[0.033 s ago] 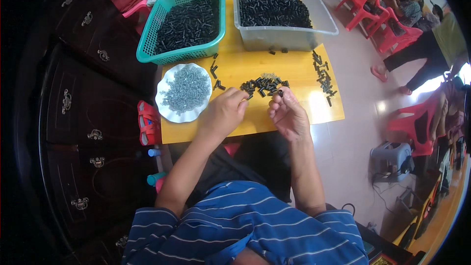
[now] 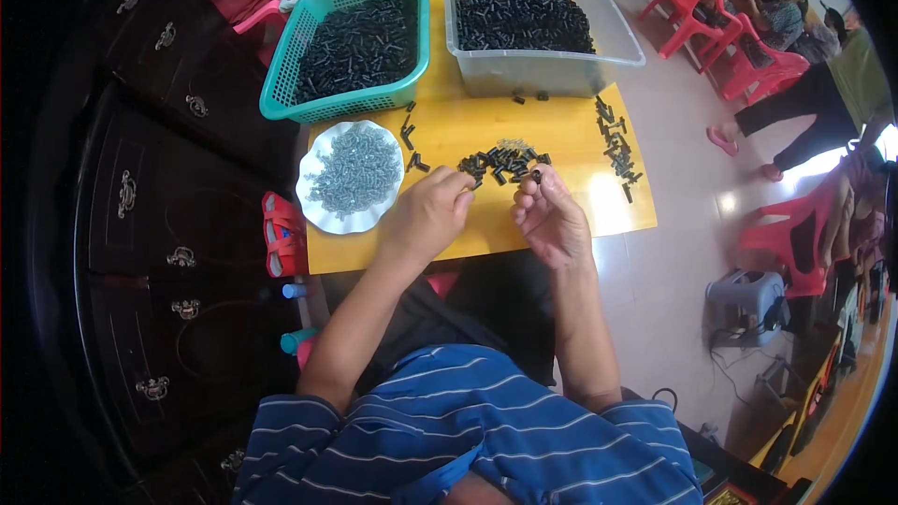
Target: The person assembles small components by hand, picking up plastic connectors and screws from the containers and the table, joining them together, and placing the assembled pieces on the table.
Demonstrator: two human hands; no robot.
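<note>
Between the thumb and index finger of my right hand (image 2: 556,224) is a small black tube (image 2: 537,176), its open end facing up. My left hand (image 2: 430,217) is closed, its fingertips pinched at the near left edge of a pile of black tubes (image 2: 510,165); what they hold, if anything, is hidden. A few small tan bits (image 2: 514,144) lie at the back of that pile. Left of my left hand, a white scalloped plate (image 2: 311,208) carries a heap of small clear pieces (image 2: 354,168).
A green basket (image 2: 271,98) and a translucent bin (image 2: 524,79), both filled with black tubes, stand at the back of the yellow table (image 2: 449,126). Loose tubes (image 2: 615,145) line its right side. Dark drawers (image 2: 140,178) flank the left. Other people and red chairs (image 2: 687,0) are to the right.
</note>
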